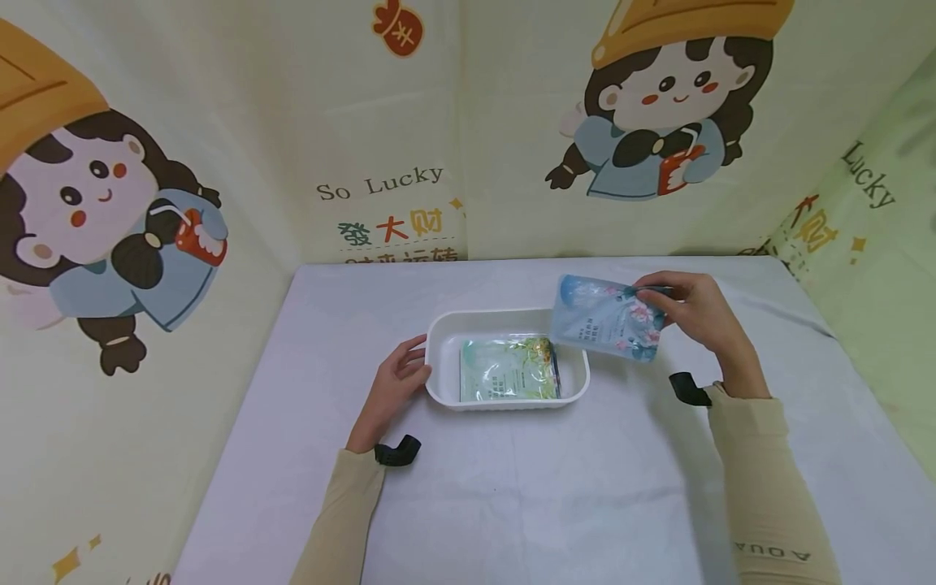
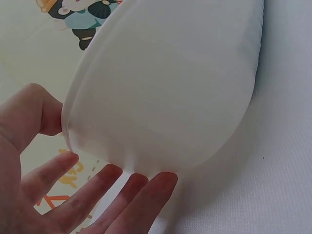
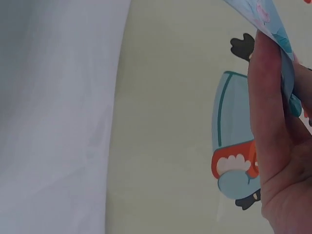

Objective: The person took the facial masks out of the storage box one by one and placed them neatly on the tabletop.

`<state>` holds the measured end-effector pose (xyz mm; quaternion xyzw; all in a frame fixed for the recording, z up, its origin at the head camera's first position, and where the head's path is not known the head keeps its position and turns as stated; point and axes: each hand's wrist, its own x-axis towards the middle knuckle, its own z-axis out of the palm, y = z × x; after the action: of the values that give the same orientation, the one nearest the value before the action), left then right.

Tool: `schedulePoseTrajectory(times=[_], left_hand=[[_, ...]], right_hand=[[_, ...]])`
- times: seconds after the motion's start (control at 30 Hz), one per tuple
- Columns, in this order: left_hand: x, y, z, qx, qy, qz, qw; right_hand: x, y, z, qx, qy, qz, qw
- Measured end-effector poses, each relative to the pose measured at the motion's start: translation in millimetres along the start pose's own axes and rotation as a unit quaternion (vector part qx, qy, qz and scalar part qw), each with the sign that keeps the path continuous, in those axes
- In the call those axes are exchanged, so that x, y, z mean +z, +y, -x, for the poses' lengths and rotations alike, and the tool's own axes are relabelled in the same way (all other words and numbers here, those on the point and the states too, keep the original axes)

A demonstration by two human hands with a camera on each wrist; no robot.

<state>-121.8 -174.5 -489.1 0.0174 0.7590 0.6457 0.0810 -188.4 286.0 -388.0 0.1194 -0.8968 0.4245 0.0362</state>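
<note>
A shallow white plastic tray [image 1: 446, 328] lies on the table with a pale green packet [image 1: 504, 370] flat inside it. Another packet's dark edge shows at its right side. My left hand [image 1: 396, 384] is at the tray's left end, its fingertips and thumb against the outer wall and rim; in the left wrist view the fingers [image 2: 156, 195] are spread and nearly straight. In my right hand [image 1: 695, 313], a blue flower-printed packet [image 1: 603, 317] is pinched by its right edge between thumb and fingers. It tilts above the tray's right corner, overlapping the rim in the head view.
A white cloth [image 1: 512, 496] covers the table. Behind and beside it hangs a cream curtain [image 1: 512, 162] printed with cartoon figures and lettering. A black band piece [image 1: 397, 451] is on the left wrist and a similar one [image 1: 690, 389] on the right.
</note>
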Motion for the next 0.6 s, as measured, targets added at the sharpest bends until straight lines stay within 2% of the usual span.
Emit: schedulePoseTrajectory(times=[0.33,0.6], left_hand=[[0.3,1.7,0.1,-0.006,0.003,0.002,1.0000],[0.6,1.6,0.4,-0.013,0.003,0.006,0.9999]], right_hand=[[-19.4,8.8,6.2,0.029,0.024,0.007,0.999],[-25.7,13.9,7.8,0.026,0.032,0.011,0.999]])
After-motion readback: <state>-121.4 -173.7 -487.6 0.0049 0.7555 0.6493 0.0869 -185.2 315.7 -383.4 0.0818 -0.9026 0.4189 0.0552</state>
